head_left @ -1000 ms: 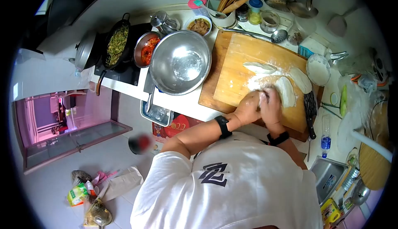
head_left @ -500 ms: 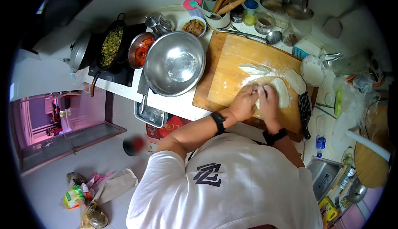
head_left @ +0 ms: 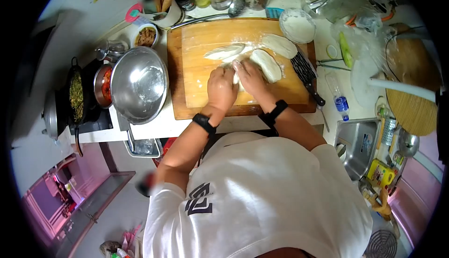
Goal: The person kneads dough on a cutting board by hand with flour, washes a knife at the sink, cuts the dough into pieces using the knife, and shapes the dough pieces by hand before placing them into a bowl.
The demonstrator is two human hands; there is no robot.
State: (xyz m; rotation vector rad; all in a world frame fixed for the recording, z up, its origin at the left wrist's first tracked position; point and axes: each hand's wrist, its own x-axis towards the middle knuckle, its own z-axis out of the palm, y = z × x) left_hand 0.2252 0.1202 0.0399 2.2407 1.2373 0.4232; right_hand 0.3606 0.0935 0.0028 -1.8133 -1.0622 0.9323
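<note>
Both hands are together over a floured wooden cutting board (head_left: pixel 206 82). My left hand (head_left: pixel 221 89) has its fingers curled round a piece of dough (head_left: pixel 236 78), mostly hidden between the hands. Against the other side of that piece presses my right hand (head_left: pixel 250 79), thumb and fingers closed in. Close by lie three flattened, elongated dough pieces: one dough piece (head_left: pixel 224 51) beyond my left hand, a second dough piece (head_left: pixel 265 65) just right of my right hand, and a third dough piece (head_left: pixel 279 46) farther back. Loose flour is scattered around them.
A large steel bowl (head_left: pixel 139 86) stands left of the board. A black-handled knife (head_left: pixel 306 78) with a patterned blade lies along the board's right edge. Behind are a ladle (head_left: pixel 236 8), jars and a bowl of flour (head_left: pixel 298 25). The sink (head_left: pixel 358 146) is at right.
The view has turned, so the board and hands appear farther left and upright. My hands have drawn slightly apart at the fingertips, with the dough piece still between them.
</note>
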